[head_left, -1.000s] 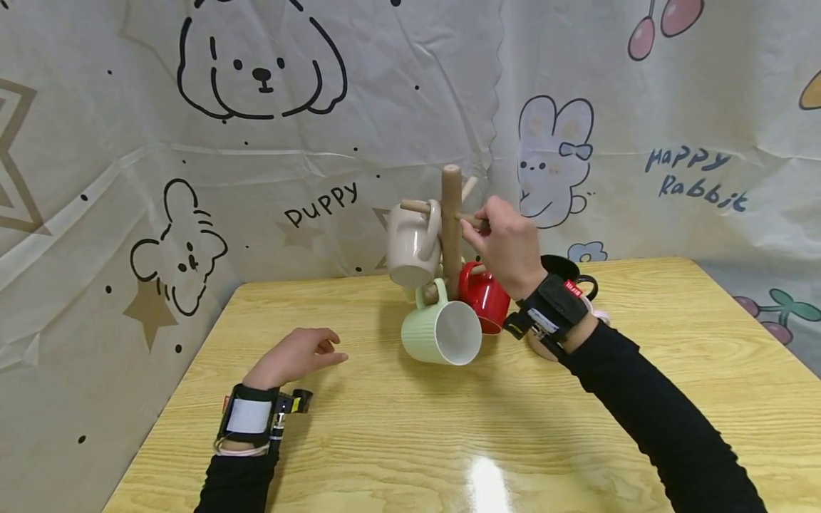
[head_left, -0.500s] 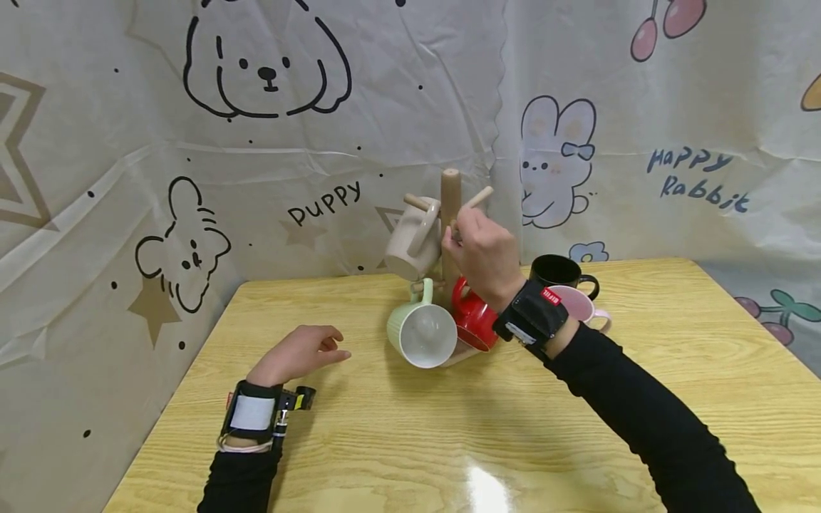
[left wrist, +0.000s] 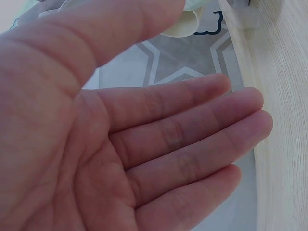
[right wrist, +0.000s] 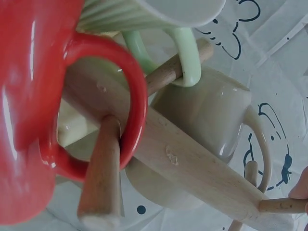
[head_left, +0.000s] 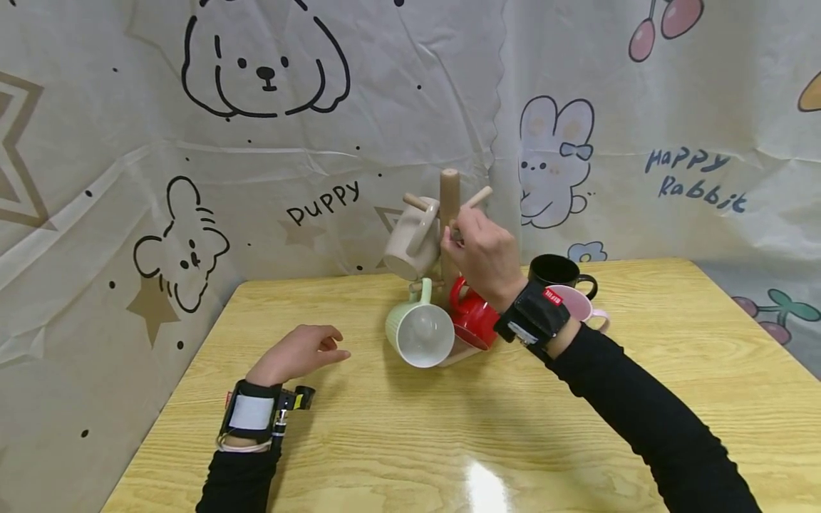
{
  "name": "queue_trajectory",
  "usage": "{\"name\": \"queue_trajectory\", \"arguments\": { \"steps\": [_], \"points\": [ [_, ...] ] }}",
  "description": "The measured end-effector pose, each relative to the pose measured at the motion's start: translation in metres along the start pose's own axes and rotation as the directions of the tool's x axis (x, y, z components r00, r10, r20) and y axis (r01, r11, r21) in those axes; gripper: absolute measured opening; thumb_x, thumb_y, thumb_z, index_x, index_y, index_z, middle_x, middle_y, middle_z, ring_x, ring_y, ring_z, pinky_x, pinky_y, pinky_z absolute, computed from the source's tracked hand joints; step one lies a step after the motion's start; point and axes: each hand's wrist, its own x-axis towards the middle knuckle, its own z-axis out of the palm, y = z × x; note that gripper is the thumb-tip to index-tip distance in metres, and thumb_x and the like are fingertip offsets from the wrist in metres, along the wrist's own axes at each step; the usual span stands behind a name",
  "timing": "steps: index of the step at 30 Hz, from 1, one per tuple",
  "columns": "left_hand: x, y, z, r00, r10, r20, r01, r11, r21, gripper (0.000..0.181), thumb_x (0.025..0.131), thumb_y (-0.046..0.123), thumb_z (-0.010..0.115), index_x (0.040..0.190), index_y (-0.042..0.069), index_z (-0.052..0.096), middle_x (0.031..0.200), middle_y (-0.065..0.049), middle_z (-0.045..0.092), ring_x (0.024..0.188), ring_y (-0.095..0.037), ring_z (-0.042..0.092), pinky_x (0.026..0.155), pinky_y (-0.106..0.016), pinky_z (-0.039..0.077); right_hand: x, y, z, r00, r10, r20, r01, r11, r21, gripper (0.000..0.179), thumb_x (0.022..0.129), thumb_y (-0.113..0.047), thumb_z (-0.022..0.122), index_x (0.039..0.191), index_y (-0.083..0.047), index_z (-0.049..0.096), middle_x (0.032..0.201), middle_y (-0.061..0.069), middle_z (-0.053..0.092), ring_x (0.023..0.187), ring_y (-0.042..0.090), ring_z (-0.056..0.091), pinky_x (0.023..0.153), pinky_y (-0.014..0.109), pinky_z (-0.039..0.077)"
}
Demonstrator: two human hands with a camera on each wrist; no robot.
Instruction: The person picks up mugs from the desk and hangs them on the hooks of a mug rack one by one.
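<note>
My right hand (head_left: 485, 255) pinches a short upper peg (right wrist: 284, 206) of the wooden mug tree (head_left: 450, 189). A beige mug (head_left: 410, 242) hangs by its handle from an upper peg on the left. Lower down, a pale green mug (head_left: 425, 335) hangs with its mouth facing me. Beside it, the red mug (head_left: 473, 324) hangs under my right hand, its handle looped over a peg (right wrist: 101, 178) in the right wrist view. My left hand (head_left: 298, 355) stays near the table's left side, holding nothing, its fingers (left wrist: 192, 134) loosely extended.
A black mug (head_left: 553, 269) and a pink mug (head_left: 574, 301) stand on the wooden table (head_left: 359, 442), right of the tree and partly behind my right wrist. A patterned cloth (head_left: 385, 85) hangs behind the table.
The mug tree has turned in my right hand's grip, and the green and red mugs have shifted left. My right hand moved slightly left and down. The left hand has barely moved.
</note>
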Motion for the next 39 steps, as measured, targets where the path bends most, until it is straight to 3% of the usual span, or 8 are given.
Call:
{"name": "queue_trajectory", "arguments": {
  "steps": [5,10,14,18,24,27,31,39],
  "points": [
    [0.000,-0.001,0.000,1.000,0.003,0.002,-0.003,1.000,0.008,0.038,0.088,0.030,0.061,0.110,-0.001,0.060,0.095,-0.010,0.066,0.086,-0.021,0.061,0.074,-0.036,0.050,0.000,0.002,-0.001,1.000,-0.005,0.015,0.004,1.000,0.021,0.015,0.079,-0.004,0.065,0.077,0.000,0.050,0.065,0.011,0.053,0.050,0.019,0.051,0.046,0.026,0.047],
    [0.000,-0.002,0.000,1.000,0.002,0.008,-0.002,1.000,0.004,0.039,0.088,0.030,0.061,0.110,-0.002,0.060,0.094,-0.010,0.066,0.085,-0.020,0.062,0.074,-0.036,0.050,-0.003,0.008,-0.010,0.999,0.045,0.020,-0.046,0.997,0.061,0.036,0.075,-0.028,0.075,0.086,0.002,0.059,0.070,0.013,0.059,0.057,0.021,0.054,0.051,0.027,0.048],
    [0.000,-0.002,0.002,1.000,-0.003,0.015,0.003,1.000,-0.004,0.039,0.088,0.030,0.061,0.111,-0.002,0.060,0.095,-0.010,0.066,0.085,-0.020,0.062,0.074,-0.035,0.051,-0.010,0.020,-0.022,0.993,0.105,-0.045,-0.100,0.990,0.095,0.054,0.080,-0.052,0.063,0.085,0.002,0.063,0.064,0.013,0.056,0.056,0.022,0.050,0.047,0.029,0.042],
    [0.000,-0.002,0.002,1.000,-0.007,0.015,0.007,1.000,-0.004,0.039,0.088,0.029,0.061,0.111,-0.002,0.060,0.095,-0.010,0.066,0.085,-0.020,0.062,0.073,-0.036,0.051,-0.022,0.034,-0.029,0.987,0.151,-0.049,-0.146,0.985,0.094,0.065,0.086,-0.060,0.046,0.082,0.002,0.064,0.062,0.014,0.054,0.056,0.024,0.049,0.047,0.031,0.040],
    [0.000,-0.003,0.002,1.000,-0.016,0.017,0.016,1.000,0.003,0.038,0.088,0.029,0.061,0.111,-0.001,0.060,0.095,-0.010,0.066,0.085,-0.020,0.061,0.073,-0.035,0.050,-0.047,0.055,-0.036,0.981,0.192,0.011,-0.193,0.980,0.051,0.059,0.090,-0.054,0.046,0.077,0.001,0.064,0.061,0.013,0.053,0.057,0.024,0.049,0.048,0.031,0.038],
    [0.000,-0.002,0.001,1.000,-0.013,0.016,0.013,1.000,0.001,0.038,0.087,0.029,0.061,0.111,-0.001,0.060,0.095,-0.010,0.066,0.085,-0.020,0.062,0.073,-0.035,0.050,-0.062,0.065,-0.041,0.970,0.239,0.046,-0.241,0.969,0.051,0.042,0.088,-0.040,0.059,0.075,0.000,0.064,0.062,0.012,0.053,0.058,0.022,0.048,0.050,0.030,0.036],
    [-0.001,-0.002,0.001,1.000,-0.013,0.018,0.013,1.000,0.002,0.039,0.087,0.030,0.061,0.111,-0.001,0.060,0.095,-0.010,0.066,0.085,-0.020,0.062,0.073,-0.035,0.050,-0.081,0.076,-0.050,0.935,0.331,0.123,-0.340,0.939,0.051,0.021,0.078,-0.021,0.071,0.072,-0.002,0.063,0.063,0.010,0.054,0.061,0.019,0.048,0.054,0.024,0.035],
    [-0.001,-0.002,0.000,0.999,-0.020,0.029,0.020,1.000,0.008,0.040,0.088,0.030,0.061,0.112,-0.001,0.059,0.096,-0.011,0.066,0.085,-0.020,0.061,0.073,-0.035,0.050,-0.119,0.097,-0.064,0.868,0.453,0.201,-0.480,0.870,0.111,0.015,0.071,-0.011,0.077,0.070,-0.004,0.063,0.066,0.006,0.059,0.062,0.006,0.050,0.061,0.004,0.036]
  ]
}}
